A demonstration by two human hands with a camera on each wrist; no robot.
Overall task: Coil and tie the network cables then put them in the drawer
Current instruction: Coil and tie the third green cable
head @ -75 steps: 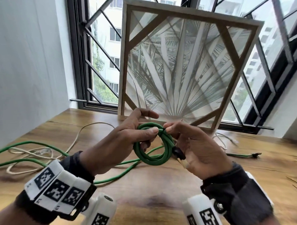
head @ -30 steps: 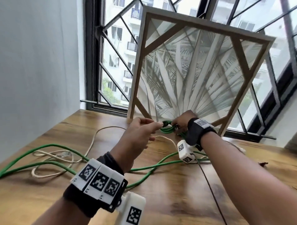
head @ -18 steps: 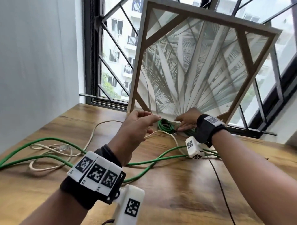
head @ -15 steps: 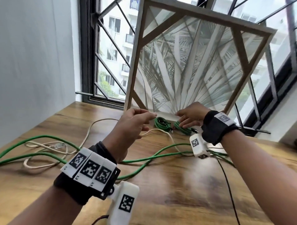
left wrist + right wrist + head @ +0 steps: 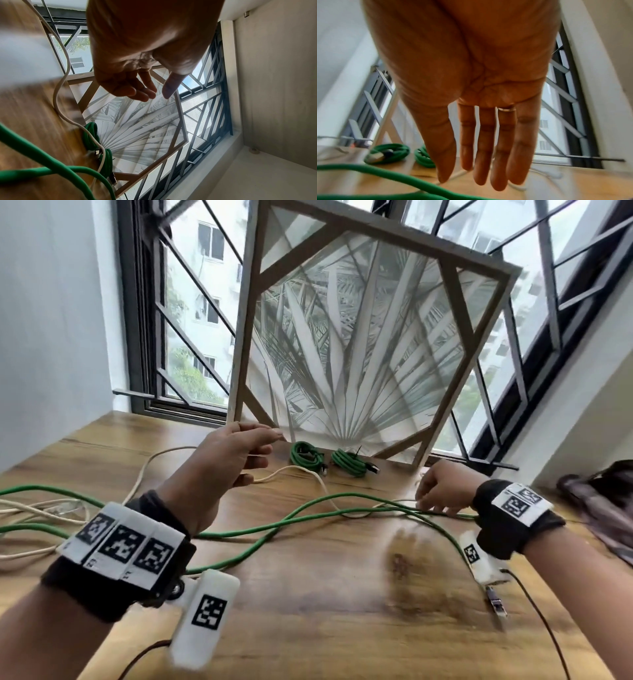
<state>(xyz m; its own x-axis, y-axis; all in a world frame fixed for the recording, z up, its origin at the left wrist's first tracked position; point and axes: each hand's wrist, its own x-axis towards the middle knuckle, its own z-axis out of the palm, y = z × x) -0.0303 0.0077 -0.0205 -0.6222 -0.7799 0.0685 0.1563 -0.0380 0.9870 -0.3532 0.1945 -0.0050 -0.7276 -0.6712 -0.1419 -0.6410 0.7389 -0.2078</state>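
With the right hand (image 5: pixel 436 491) reaching, fingers (image 5: pixel 484 155) straight and empty, toward the loose green cable (image 5: pixel 308 508) just below them, the crossing cream cable (image 5: pixel 301 474) is risking a snag, the left hand (image 5: pixel 222 470) hanging loosely curled, empty.

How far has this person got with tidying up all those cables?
Two green cables already lie coiled at the foot of the framed palm picture. The left hand hangs open, and the right hand reaches, fingers straight, toward the loose green cable. That cable and the loose white cable need coiling. No drawer is in view.
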